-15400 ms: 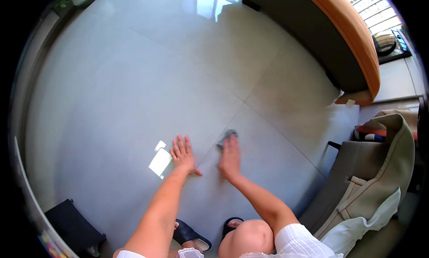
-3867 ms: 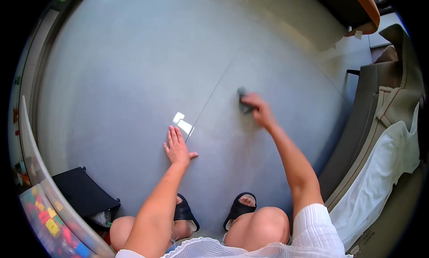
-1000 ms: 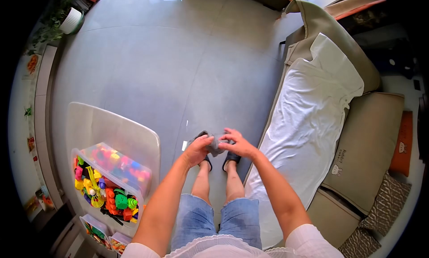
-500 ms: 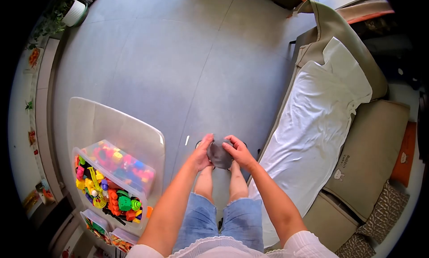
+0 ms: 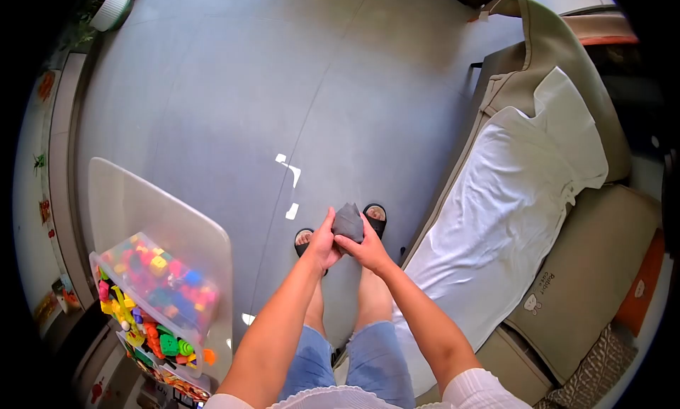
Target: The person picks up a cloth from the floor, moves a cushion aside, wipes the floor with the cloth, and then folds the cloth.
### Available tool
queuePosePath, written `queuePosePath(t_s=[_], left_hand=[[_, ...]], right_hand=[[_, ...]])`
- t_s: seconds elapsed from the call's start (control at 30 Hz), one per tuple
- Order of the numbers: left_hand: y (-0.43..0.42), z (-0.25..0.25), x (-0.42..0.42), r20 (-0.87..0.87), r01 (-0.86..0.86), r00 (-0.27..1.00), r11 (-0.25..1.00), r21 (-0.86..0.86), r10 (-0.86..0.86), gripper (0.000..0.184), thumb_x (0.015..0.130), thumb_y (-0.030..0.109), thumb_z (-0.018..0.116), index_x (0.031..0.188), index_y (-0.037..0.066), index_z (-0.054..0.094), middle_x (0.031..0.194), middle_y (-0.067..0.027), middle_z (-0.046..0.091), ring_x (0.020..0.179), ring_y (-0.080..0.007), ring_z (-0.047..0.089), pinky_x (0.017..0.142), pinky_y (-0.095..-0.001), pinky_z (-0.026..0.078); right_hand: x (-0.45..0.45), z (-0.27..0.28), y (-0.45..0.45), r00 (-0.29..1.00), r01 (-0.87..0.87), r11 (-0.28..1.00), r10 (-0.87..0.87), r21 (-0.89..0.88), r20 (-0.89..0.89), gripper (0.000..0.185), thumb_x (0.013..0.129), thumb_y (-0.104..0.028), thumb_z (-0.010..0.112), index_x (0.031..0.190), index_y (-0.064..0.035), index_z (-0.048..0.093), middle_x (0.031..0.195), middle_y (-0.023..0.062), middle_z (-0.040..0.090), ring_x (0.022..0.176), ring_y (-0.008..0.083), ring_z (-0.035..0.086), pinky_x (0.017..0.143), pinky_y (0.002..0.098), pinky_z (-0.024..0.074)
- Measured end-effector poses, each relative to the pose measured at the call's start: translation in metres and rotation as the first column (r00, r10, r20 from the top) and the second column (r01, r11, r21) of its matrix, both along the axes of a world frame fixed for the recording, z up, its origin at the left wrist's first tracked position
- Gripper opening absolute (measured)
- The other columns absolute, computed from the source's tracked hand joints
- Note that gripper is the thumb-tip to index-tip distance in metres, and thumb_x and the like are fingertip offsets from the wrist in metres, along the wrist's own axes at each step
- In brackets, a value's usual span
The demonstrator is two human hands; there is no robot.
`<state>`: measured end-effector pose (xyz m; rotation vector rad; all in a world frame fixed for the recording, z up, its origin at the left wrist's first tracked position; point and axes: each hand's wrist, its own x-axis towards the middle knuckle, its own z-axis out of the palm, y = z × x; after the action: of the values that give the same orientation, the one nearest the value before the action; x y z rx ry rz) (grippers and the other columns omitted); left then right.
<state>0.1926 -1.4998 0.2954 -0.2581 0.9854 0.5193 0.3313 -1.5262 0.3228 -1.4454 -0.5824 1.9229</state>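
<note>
A small dark grey cloth [image 5: 348,223], bunched into a compact bundle, is held between both hands in front of the legs. My left hand [image 5: 326,243] is closed round its left side, fingers pointing up. My right hand [image 5: 370,247] wraps the right side, with its thumb across the lower part of the bundle. The two hands meet just below the cloth. Beneath them, dark slippers [image 5: 376,220] are on both feet on the grey floor [image 5: 234,111].
At the lower left stands a clear bin [image 5: 157,285] of colourful toys, its large translucent lid [image 5: 159,203] upright. Along the right runs a sofa [image 5: 581,267] with a white garment [image 5: 503,203] spread on it. A potted plant [image 5: 110,11] is at the upper left.
Earlier my right hand moved the cloth over the floor while my left hand lay flat. Now I am upright, and the cloth, spread wider between my hands half a second ago, is bunched smaller.
</note>
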Motion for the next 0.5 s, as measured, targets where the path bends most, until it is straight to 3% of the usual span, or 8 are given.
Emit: queuePosePath(t_s=[0.03,0.07,0.13,0.2,0.3,0.33,0.4,0.5], left_hand=[[-0.002,-0.019,0.003,0.02,0.001,1.0,1.0,0.004,-0.001,0.063,0.101,0.06,0.035,0.13,0.008,0.055,0.123,-0.01,0.063,0.114,-0.0253,0.061,0.097,-0.0446,0.05],[0.001,-0.04,0.005,0.099,0.034,0.994,0.999,0.034,-0.038,0.067,0.099,0.064,0.034,0.139,0.012,0.046,0.136,-0.0108,0.053,0.121,-0.029,0.054,0.097,-0.0523,0.048],[0.024,-0.046,0.033,-0.213,0.257,0.944,0.966,-0.009,-0.253,0.068,0.098,0.066,0.034,0.144,0.017,0.038,0.144,-0.011,0.042,0.127,-0.0329,0.047,0.093,-0.0564,0.048],[0.042,-0.075,0.058,-0.449,0.488,0.769,0.871,-0.044,-0.454,0.069,0.096,0.068,0.035,0.15,0.026,0.026,0.153,-0.0129,0.024,0.133,-0.0381,0.036,0.089,-0.0609,0.047],[0.043,-0.163,0.076,-0.758,0.724,0.445,0.69,-0.01,-0.477,0.078,0.094,0.068,0.041,0.149,0.014,0.03,0.151,-0.0229,0.028,0.133,-0.042,0.039,0.107,-0.0471,0.037],[0.048,-0.18,0.081,-0.804,0.678,0.43,0.735,-0.012,-0.41,0.074,0.096,0.061,0.047,0.149,0.012,0.03,0.147,-0.0284,0.033,0.132,-0.042,0.04,0.108,-0.0465,0.035],[0.054,-0.218,0.071,-0.848,0.652,0.429,0.757,0.053,-0.31,0.069,0.097,0.055,0.05,0.148,0.012,0.032,0.143,-0.0273,0.039,0.129,-0.0395,0.044,0.106,-0.0455,0.038],[0.059,-0.246,0.056,-0.834,0.558,0.494,0.825,0.09,-0.244,0.061,0.098,0.04,0.055,0.147,0.01,0.035,0.138,-0.0242,0.048,0.119,-0.0324,0.055,0.099,-0.041,0.045]], right_hand=[[0.007,-0.012,0.005,0.998,0.027,0.995,-0.033,-0.093,-0.061,0.076,0.083,-0.017,0.078,0.145,-0.0042,0.036,0.128,0.0088,0.057,0.113,0.0173,0.058,0.097,0.0323,0.049],[0.018,-0.026,0.014,0.991,0.051,0.982,-0.071,-0.18,-0.111,0.074,0.083,-0.016,0.078,0.144,-0.004,0.039,0.127,0.0086,0.058,0.112,0.0165,0.058,0.096,0.0324,0.0492],[0.044,-0.07,0.025,0.995,0.028,0.976,-0.048,-0.216,-0.089,0.061,0.081,-0.012,0.078,0.135,-0.0029,0.05,0.12,0.0074,0.062,0.106,0.0144,0.06,0.092,0.0317,0.0502],[0.072,-0.125,0.035,1.0,-0.013,0.982,0.012,-0.189,-0.003,0.057,0.08,-0.011,0.078,0.131,-0.0028,0.054,0.114,0.0066,0.065,0.103,0.0145,0.061,0.09,0.0312,0.0504],[0.112,-0.19,0.068,0.982,-0.02,0.977,0.059,-0.212,0.18,0.056,0.077,-0.013,0.08,0.125,0.0008,0.056,0.109,0.0092,0.068,0.097,0.0157,0.063,0.085,0.0322,0.0523],[0.126,-0.22,0.081,0.965,0.028,0.989,0.011,-0.147,0.262,0.058,0.077,-0.016,0.081,0.125,0.0019,0.054,0.11,0.0102,0.067,0.097,0.0171,0.064,0.084,0.0332,0.053],[0.151,-0.267,0.113,0.925,0.08,0.997,-0.069,-0.015,0.375,0.06,0.077,-0.02,0.082,0.126,0.0014,0.053,0.111,0.0101,0.067,0.097,0.0186,0.065,0.085,0.0337,0.0531],[0.179,-0.313,0.169,0.933,0.145,0.989,-0.14,0.01,0.331,0.069,0.078,-0.028,0.082,0.132,-0.0001,0.05,0.119,0.013,0.063,0.105,0.0215,0.062,0.09,0.036,0.051]])
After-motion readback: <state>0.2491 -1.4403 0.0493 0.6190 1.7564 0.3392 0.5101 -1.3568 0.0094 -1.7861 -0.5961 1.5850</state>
